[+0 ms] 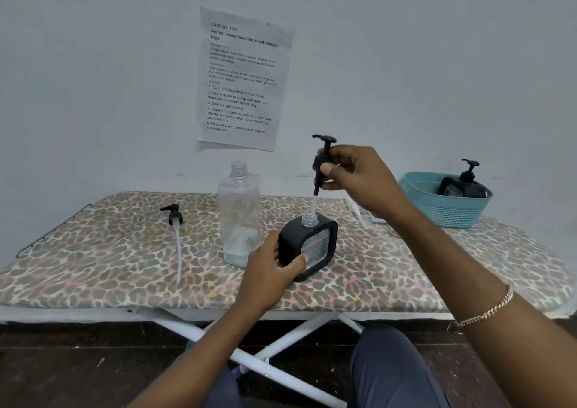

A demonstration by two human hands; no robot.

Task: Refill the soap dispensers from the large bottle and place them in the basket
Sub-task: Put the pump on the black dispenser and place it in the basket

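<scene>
A black soap dispenser [315, 243] with a clear ribbed window stands on the leopard-print board, its neck uncapped. My left hand [268, 270] grips its left side. My right hand [356, 176] pinches a black pump head [323, 154] above it, and the pump's tube tip sits in the neck. The large clear bottle [239, 217] stands uncapped just left of the dispenser, with a little liquid at its bottom. Its black pump with a long white tube [175, 229] lies on the board further left. A teal basket [446, 200] at the right holds another black dispenser [465, 183].
The ironing board [93, 261] stands against a white wall, with a printed sheet [242, 79] taped above it. A white flat object [376, 218] lies behind my right wrist. White crossed legs and a dark floor show below the front edge.
</scene>
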